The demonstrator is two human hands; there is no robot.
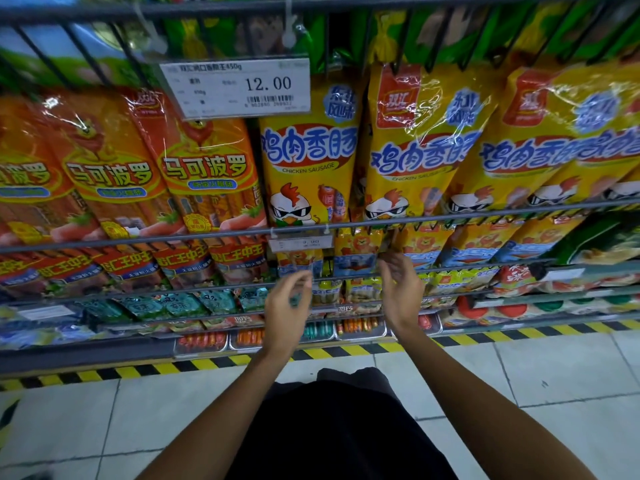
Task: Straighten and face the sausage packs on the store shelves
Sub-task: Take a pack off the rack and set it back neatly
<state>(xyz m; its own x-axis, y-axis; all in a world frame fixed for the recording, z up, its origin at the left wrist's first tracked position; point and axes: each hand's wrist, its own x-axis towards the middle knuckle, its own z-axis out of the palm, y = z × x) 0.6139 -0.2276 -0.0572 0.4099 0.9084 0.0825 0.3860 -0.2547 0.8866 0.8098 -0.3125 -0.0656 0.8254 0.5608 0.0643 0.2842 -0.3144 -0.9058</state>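
Both arms reach forward toward a tiered wire rack (311,227) of hanging sausage packs. The left hand (285,315) is raised in front of the middle tiers, fingers loosely curled with the thumb apart from them, and it grips nothing; whether its fingertips touch a pack is blurred. The right hand (401,291) is just beside it, palm turned inward, fingers relaxed and slightly spread, its fingertips up near the lion packs (356,251) on the tier below the big yellow row, though contact cannot be told. Between the two hands hang small pale-green packs (362,289). On the upper visible tier, yellow chicken packs (308,168) hang upright at centre, and those to the right lean and overlap one another (glare from the wrap hides part of their print). To the left hang orange packs (207,174), tilted, with red packs (239,261) on the tier beneath. A price tag (235,87) reading 12.00 hangs from the top rail, covering the upper corner of the centre chicken pack, and a smaller tag (300,242) hangs on the rail above the left hand. Teal packs (183,304) fill a lower tier at left, and trays (201,342) of loose sausages sit at the bottom, just above a black-and-yellow floor stripe (138,370). The floor (519,375) is pale tile.
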